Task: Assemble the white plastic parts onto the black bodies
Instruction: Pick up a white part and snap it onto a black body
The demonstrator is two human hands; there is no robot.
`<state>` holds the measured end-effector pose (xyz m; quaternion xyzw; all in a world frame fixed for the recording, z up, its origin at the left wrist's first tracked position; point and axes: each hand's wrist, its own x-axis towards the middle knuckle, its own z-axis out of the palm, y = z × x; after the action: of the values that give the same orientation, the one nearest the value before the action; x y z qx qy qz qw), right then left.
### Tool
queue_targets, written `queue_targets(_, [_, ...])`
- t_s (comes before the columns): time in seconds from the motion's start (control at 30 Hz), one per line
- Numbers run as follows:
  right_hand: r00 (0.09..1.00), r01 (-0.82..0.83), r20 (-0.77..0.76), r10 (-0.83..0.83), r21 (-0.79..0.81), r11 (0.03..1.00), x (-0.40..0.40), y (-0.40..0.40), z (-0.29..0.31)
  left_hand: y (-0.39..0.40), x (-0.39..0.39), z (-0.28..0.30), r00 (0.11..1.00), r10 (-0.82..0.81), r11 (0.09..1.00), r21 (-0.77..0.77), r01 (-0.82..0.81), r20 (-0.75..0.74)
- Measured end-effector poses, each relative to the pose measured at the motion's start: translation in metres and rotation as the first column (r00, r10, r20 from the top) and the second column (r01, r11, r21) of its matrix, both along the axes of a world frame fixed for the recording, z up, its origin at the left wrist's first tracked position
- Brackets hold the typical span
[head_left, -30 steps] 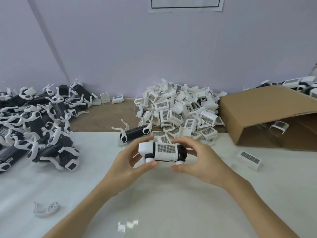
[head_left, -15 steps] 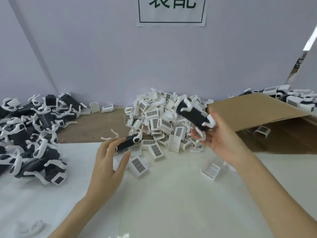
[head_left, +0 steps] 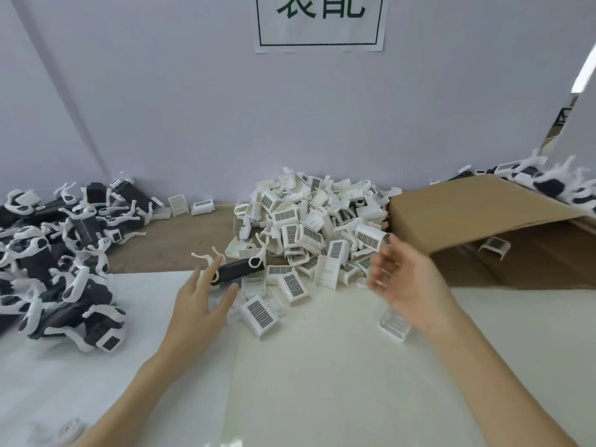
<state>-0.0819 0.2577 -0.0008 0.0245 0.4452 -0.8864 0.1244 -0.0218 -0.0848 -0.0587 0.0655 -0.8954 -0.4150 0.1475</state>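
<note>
Neither hand grips anything. The left hand reaches forward with straight, spread fingers, its fingertips touching or just short of a single black body that lies on the white table covering at the near edge of the parts heap; I cannot tell whether there is contact. The right hand hangs above the table with loosely curved fingers, blurred by motion and holding nothing. Between and beyond the hands sits a large heap of white plastic parts, small covers with dark grilles, several of them spilled toward the person. To the left is a pile of black bodies with white clips, apparently waiting for covers. To the right lies an open cardboard box on its side, and behind it, at the far right edge, a blurred cluster of black-and-white units, which look like finished work. A printed sign hangs on the wall. Judging by the two piles, a great deal remains: many bodies and many covers are unjoined, and the next body is only now being reached for. Half a second ago the right hand held a black-and-white unit raised near the box; that unit is gone from the hand now, likely tossed onto the finished cluster. The left hand has stayed at the same lone body.
</note>
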Motion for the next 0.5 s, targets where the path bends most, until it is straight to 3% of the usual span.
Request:
queue_targets(0.1, [0.998, -0.053, -0.01, 0.055, 0.128, 0.99, 0.012, -0.021, -0.017, 0.0, -0.001, 0.002, 0.997, -0.036, 0.997, 0.062, 0.04, -0.07])
queue_targets(0.23, [0.988, -0.089, -0.089, 0.124, 0.331, 0.94, 0.025, -0.04, -0.032, -0.001, 0.003, 0.004, 0.982, 0.038, 0.999, 0.044, -0.03, -0.183])
queue_targets(0.4, [0.989, -0.063, -0.097, 0.109, 0.39, 0.919, 0.033, -0.051, -0.042, 0.002, 0.012, 0.008, 0.937, 0.052, 0.995, 0.094, -0.021, -0.347])
queue_targets(0.5, [0.987, -0.042, -0.12, 0.107, 0.446, 0.894, 0.039, -0.055, -0.043, 0.014, 0.021, 0.014, 0.902, 0.009, 0.986, 0.154, 0.064, -0.432])
